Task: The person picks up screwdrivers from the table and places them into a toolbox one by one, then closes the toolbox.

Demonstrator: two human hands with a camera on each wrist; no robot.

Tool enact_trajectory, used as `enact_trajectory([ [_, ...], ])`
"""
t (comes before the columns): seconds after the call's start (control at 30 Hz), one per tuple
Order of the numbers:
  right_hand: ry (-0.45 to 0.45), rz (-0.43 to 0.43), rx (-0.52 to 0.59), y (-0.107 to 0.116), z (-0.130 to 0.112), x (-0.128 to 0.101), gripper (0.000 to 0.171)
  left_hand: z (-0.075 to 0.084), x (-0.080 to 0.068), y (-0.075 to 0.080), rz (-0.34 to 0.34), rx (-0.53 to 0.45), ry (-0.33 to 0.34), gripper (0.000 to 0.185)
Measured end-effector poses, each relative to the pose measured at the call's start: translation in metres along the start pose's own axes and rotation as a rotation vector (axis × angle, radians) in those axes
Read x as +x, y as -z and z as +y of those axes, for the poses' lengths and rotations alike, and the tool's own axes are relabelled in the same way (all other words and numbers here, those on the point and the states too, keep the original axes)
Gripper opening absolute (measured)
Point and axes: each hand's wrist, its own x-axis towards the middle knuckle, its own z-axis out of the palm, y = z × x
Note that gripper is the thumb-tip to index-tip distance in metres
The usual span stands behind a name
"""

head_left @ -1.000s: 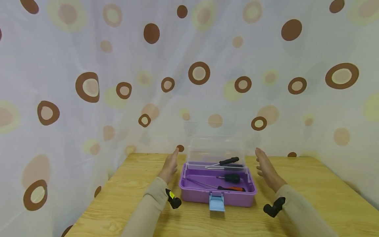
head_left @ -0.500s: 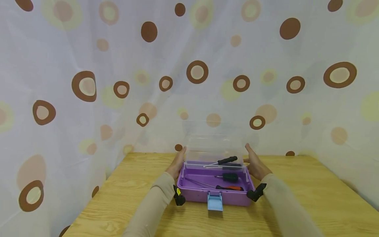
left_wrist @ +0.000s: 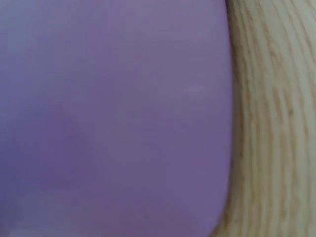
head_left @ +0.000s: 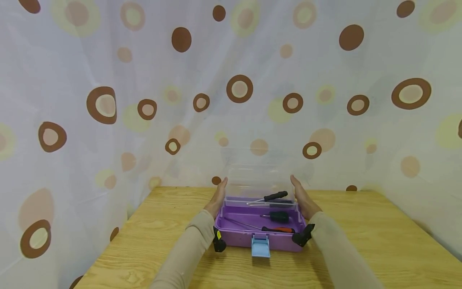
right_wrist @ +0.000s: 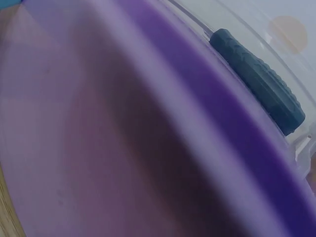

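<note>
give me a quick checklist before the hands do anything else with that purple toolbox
1. Left hand flat beside the purple toolbox: ok, fingers straight; actual contact cannot tell.
2. Right hand flat at the other side: ok, contact cannot tell.
3. Clear lid standing open: ok.
4. Screwdrivers inside, including the orange-handled screwdriver: ok, all within the walls.
5. Blue latch hanging down at the front: ok, unfastened.
6. Toolbox sitting flat on the wooden table: ok.
</note>
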Motion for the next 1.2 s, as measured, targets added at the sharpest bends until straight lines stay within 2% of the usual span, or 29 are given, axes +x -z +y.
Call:
enact_trajectory([
  [0.1, 0.035, 0.006, -0.045, -0.001, 0.001, 0.001, 0.090, -0.001, 0.000, 0.000, 0.008, 0.003, -0.019, 0.086],
  [0.23, 0.032, 0.011, -0.042, -0.001, 0.001, 0.002, 0.091, -0.002, -0.002, -0.001, 0.017, 0.019, -0.040, 0.087],
  [0.37, 0.040, 0.017, -0.044, 0.000, 0.001, 0.002, 0.091, -0.002, -0.002, -0.003, 0.028, 0.023, -0.089, 0.084],
  [0.57, 0.057, 0.014, -0.065, 0.000, 0.004, 0.003, 0.091, -0.002, 0.000, -0.004, 0.044, -0.021, -0.150, 0.078],
  [0.73, 0.091, 0.017, -0.074, 0.001, 0.007, 0.004, 0.087, -0.004, 0.001, -0.003, 0.031, -0.049, -0.164, 0.078],
  [1.0, 0.128, 0.010, -0.075, 0.001, 0.012, 0.001, 0.088, -0.008, 0.000, -0.003, 0.036, -0.012, -0.171, 0.080],
  [1.2, 0.143, 0.012, -0.045, 0.002, 0.011, 0.001, 0.083, -0.007, 0.000, -0.003, 0.036, -0.029, -0.190, 0.078],
])
